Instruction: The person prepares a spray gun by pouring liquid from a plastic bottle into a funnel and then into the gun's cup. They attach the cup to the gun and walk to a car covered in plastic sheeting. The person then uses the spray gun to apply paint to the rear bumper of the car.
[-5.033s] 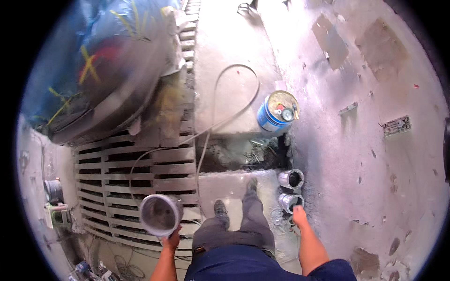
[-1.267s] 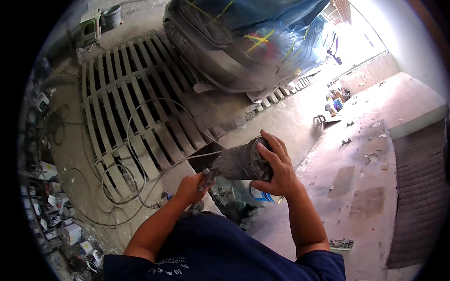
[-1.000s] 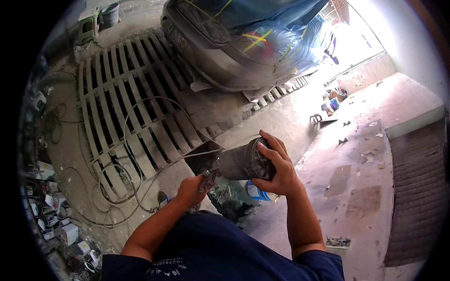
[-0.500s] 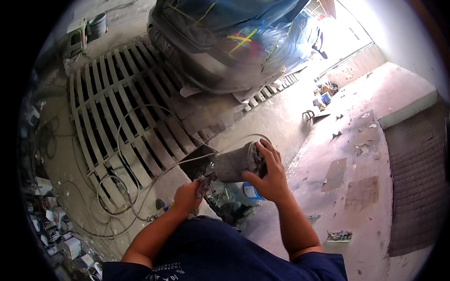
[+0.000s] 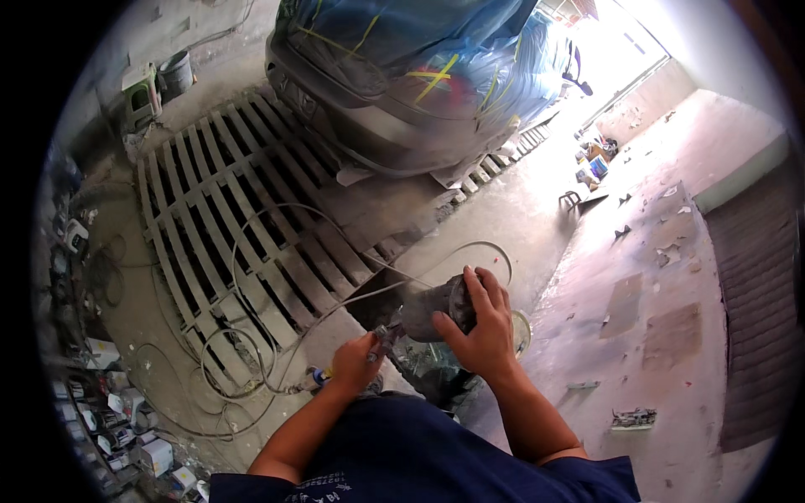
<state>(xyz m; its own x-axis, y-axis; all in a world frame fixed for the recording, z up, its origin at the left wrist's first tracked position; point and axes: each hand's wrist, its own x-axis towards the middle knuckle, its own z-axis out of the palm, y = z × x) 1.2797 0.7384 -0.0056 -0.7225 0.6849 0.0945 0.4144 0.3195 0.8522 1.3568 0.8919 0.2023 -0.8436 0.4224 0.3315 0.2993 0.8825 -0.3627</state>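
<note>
In front of my body I hold a paint spray gun [image 5: 386, 338] with a grey, paint-smeared cup [image 5: 426, 314]. My left hand [image 5: 356, 362] is wrapped round the metal gun body, with its fingers partly hidden. At the cup's far end, my right hand [image 5: 485, 327] grips the dark lid [image 5: 460, 302], thumb on the near side and fingers over the top. The cup lies tilted, its lid end toward the right. Beside my left wrist is a blue and yellow fitting [image 5: 319, 376] near the air hose [image 5: 272, 356].
A car [image 5: 369, 126] masked with blue plastic film [image 5: 419, 29] and yellow tape stands ahead, by a slatted floor grating [image 5: 210, 180]. Looped hose crosses the grating and floor. Cans and boxes [image 5: 157, 457] crowd the lower left. A stained wall [image 5: 620, 360] runs along the right.
The view has shifted, so the surroundings sit lower and farther right. The cup now appears shorter, its lid turned more toward the far side. Both hands keep their grip.
</note>
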